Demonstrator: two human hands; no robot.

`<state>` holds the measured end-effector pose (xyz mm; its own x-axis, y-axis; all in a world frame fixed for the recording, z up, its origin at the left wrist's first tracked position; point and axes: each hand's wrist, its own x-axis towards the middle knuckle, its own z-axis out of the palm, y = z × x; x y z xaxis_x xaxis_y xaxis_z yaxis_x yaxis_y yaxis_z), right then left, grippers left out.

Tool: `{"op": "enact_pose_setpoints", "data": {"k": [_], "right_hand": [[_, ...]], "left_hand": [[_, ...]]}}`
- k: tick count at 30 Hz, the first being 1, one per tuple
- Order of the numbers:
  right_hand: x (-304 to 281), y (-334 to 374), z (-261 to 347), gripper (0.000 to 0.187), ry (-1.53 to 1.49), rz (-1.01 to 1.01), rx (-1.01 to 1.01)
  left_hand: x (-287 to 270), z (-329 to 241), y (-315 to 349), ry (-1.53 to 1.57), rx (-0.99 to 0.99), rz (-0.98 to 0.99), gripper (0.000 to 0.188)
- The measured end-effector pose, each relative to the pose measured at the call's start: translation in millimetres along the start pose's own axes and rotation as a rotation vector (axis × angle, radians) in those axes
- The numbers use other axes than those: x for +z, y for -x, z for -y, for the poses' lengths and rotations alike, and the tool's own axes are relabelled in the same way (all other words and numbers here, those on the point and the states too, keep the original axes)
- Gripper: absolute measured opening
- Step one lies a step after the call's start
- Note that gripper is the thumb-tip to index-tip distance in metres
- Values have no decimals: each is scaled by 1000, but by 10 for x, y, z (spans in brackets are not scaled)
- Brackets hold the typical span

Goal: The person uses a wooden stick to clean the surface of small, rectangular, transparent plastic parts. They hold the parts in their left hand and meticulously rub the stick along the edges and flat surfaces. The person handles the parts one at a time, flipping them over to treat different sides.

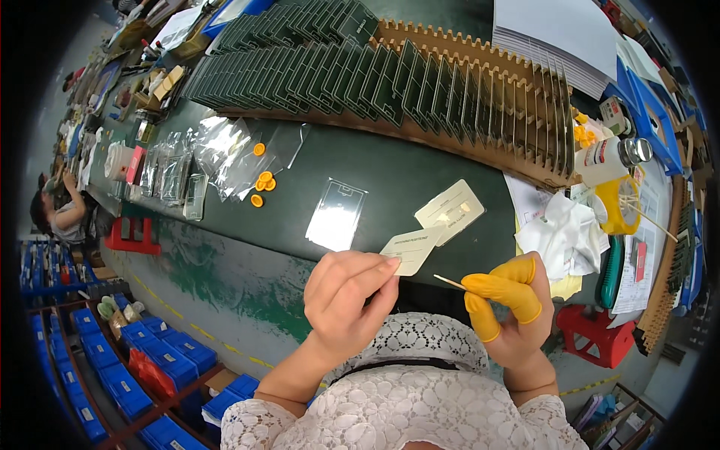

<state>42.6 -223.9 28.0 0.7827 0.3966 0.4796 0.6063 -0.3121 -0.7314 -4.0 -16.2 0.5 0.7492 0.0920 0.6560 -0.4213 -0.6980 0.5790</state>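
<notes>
My left hand is closed, pinching a pale cream printed plate by its near edge between thumb and fingers. My right hand wears yellow finger cots on the thumb and some fingers. Between thumb and forefinger it grips a thin stick, like a swab, with its pale tip pointing at the plate but apart from it. A second cream plate lies on the dark green table, just beyond the held one. To its left is a clear, shiny plate with thin outlines.
Behind stands a long slotted cardboard rack filled with dark green panels. Orange caps and plastic bags lie at left. On the right are a white cloth, a bottle, a yellow container and a red stool.
</notes>
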Motion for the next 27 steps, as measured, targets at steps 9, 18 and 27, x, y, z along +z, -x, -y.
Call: {"op": "enact_pose_setpoints", "data": {"k": [9,18,27], "right_hand": [[92,-18,5,38,96,-12,-58],[139,-31,-1,39,131,-1,-90],[150,-54,9,39,134,10,-114]], "left_hand": [[13,-15,15,-21,-16,-4,29],[24,3,13,-32,-23,-20,28],[34,29,19,-26,-5,-46,30]]}}
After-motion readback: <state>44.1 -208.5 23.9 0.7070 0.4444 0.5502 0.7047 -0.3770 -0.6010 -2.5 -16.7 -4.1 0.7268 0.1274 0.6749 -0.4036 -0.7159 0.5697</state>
